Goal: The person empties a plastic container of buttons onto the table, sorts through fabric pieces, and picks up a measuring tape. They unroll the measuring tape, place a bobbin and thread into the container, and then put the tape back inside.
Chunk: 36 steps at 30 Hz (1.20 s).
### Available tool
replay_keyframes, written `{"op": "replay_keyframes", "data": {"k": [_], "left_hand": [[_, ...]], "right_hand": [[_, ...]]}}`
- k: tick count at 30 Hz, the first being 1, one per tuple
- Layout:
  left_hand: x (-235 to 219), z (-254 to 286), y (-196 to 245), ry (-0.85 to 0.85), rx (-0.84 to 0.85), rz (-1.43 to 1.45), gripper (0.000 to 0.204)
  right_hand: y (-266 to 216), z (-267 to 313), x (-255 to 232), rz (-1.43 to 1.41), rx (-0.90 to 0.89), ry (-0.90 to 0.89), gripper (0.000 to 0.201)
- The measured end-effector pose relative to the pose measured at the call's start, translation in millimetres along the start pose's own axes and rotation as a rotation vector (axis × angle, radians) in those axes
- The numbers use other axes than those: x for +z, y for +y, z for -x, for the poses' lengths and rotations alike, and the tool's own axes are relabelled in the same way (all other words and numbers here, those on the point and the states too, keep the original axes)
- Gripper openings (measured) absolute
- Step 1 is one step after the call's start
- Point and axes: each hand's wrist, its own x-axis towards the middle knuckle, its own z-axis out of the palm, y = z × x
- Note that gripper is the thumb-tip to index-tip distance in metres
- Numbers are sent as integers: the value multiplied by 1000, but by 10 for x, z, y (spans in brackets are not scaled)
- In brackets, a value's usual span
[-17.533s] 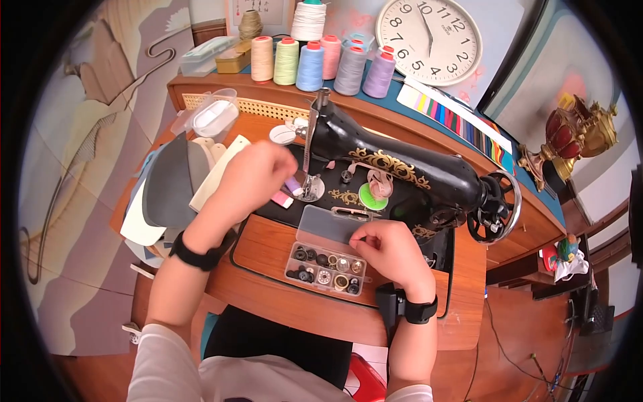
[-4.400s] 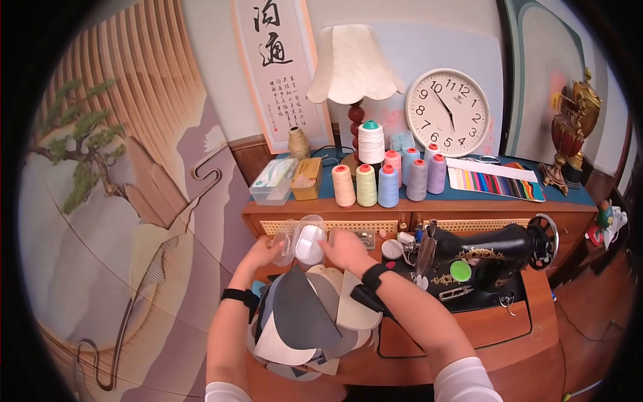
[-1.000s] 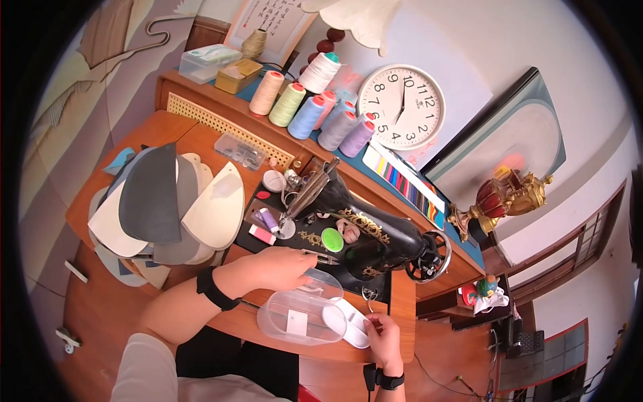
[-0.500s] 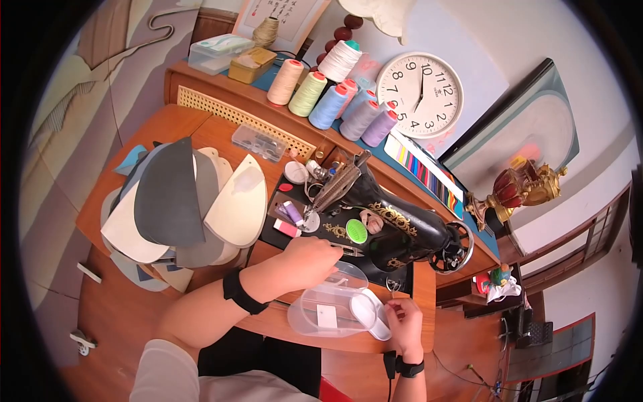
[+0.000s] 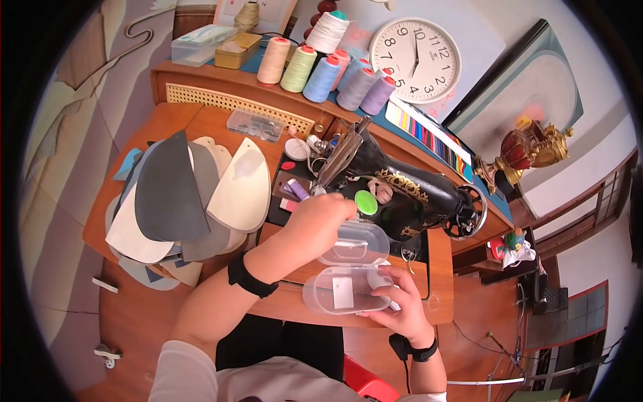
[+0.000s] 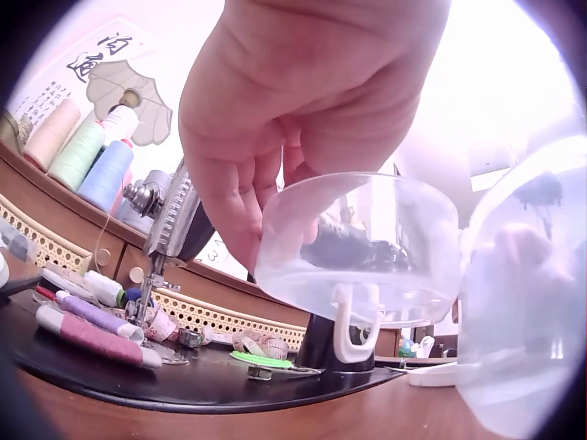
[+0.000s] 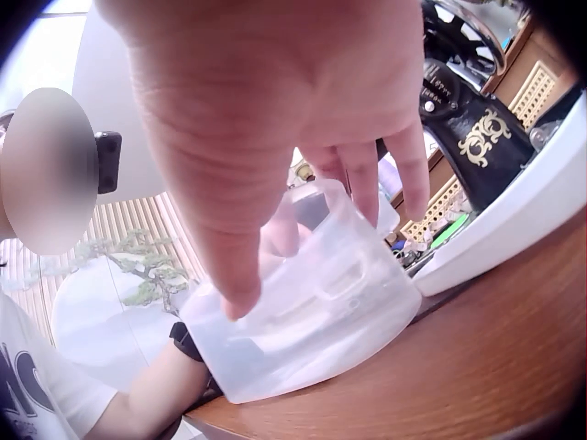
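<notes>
An oval clear plastic case (image 5: pixel 326 293) lies opened at the table's front edge, a small white card (image 5: pixel 343 293) showing in it. Its lid (image 5: pixel 362 242), with a white handle loop (image 6: pixel 356 335), is tipped back toward the sewing machine. My left hand (image 5: pixel 315 224) holds the lid at its far left edge, fingers partly hidden behind the plastic. My right hand (image 5: pixel 406 309) grips the right end of the case, thumb on the near wall and fingers reaching over the far side. A white oblong piece (image 7: pixel 523 236) lies beside the case, mostly hidden by this hand in the head view.
The black sewing machine (image 5: pixel 408 177) stands behind, with a purple thread spool (image 5: pixel 297 189) and a green disc (image 5: pixel 366 202) on its bed. Layered fabric pieces (image 5: pixel 171 194) cover the left. A button box (image 5: pixel 255 125) sits at the back, below several thread cones (image 5: pixel 323 78).
The clear case came from the back left, and the button box went there. My right hand has shifted from the white oblong piece onto the case, and the lid now stands apart from its body.
</notes>
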Motion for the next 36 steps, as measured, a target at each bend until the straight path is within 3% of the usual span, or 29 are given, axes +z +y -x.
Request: {"op": "replay_keyframes", "data": {"k": [4, 6, 10, 15, 18, 21, 29, 32, 33, 36], "left_hand": [[-79, -52, 40, 97, -12, 49, 11], [-65, -58, 6, 181, 71, 17, 12], [-43, -60, -36, 187, 47, 22, 12], [35, 7, -48, 24, -24, -90, 14], [69, 24, -59, 19, -7, -140, 16], [62, 27, -86, -96, -57, -170, 18], [62, 37, -54, -113, -37, -226, 17], [-66, 35, 48, -138, -33, -266, 14], [-122, 14, 83, -166, -56, -285, 13], [-526, -33, 377, -231, -69, -222, 12]], "right_hand": [[-6, -38, 76, 8, 18, 104, 29], [-22, -102, 92, 54, 24, 108, 31], [-4, -174, 129, 71, 4, 133, 32], [31, -196, 172, 68, 49, 130, 33], [10, -219, 184, 95, 55, 135, 34], [-36, -246, 214, 70, 164, 136, 34], [23, -232, 212, 67, 100, 117, 37], [-205, -327, 55, 167, 104, 119, 44], [-224, -366, -21, 250, 20, 180, 45], [-160, -512, -323, 241, 28, 157, 39]]}}
